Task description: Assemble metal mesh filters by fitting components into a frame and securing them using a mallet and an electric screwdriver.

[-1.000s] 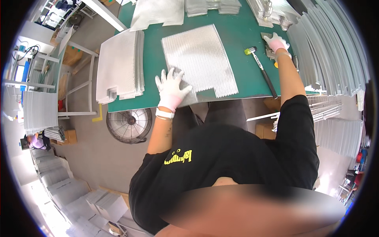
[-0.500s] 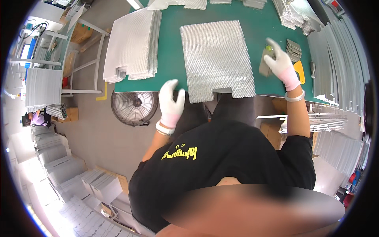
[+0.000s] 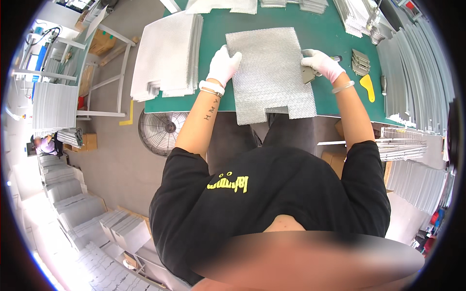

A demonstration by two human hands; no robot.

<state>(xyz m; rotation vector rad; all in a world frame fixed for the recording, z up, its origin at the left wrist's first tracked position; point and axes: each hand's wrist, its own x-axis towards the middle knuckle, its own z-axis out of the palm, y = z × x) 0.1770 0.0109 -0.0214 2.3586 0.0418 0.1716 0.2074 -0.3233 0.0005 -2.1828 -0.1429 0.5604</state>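
Observation:
A rectangular silver metal mesh sheet [image 3: 269, 70] with a notch in its near edge lies in front of me. That edge hangs slightly over the table's front. My left hand [image 3: 224, 65], in a white glove, has closed on the sheet's left edge, thumb on top. Across from it, my gloved right hand [image 3: 324, 65] closes at the right edge. Below the right thumb a small grey-beige plate [image 3: 308, 75] sits against the sheet; whether that hand also holds it is hidden. A dark-ended marker-like tool [image 3: 336, 58] lies just beyond the right knuckles.
The green table [image 3: 212, 43] carries a stack of mesh sheets [image 3: 167, 53] on the left and more at the far edge. At right are small plates [image 3: 360, 63], a yellow scraper [image 3: 367, 88] and a dark-handled tool [image 3: 384, 85]. A floor fan [image 3: 165, 131] stands below the table's left front.
My left hand has come up and forward onto the sheet's left edge. My right hand has moved left to the other edge, and the small plate has shifted left too.

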